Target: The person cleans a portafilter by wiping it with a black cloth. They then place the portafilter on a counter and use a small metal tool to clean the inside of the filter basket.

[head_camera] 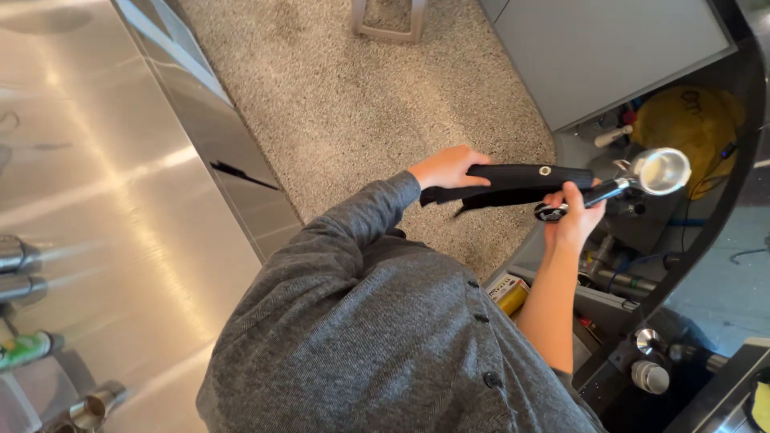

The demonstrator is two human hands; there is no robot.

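Above the speckled floor (361, 104), beside a curved bar edge, the right hand (571, 216) closes its fingers round the black handle of a portafilter (642, 178), while the left hand (447, 167) grips a folded black cloth (521, 183) just beside it. By the look of it, this is the wiping step — cloth to basket would call for a steady handle. The steel basket looks bright and empty, tilted outward.

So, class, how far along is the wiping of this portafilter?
Done: the portafilter looks empty and shiny inside. In hand: the right hand grips its handle, and the left hand holds the black cloth beside it, not in the bowl. Left: probably the wipe itself.
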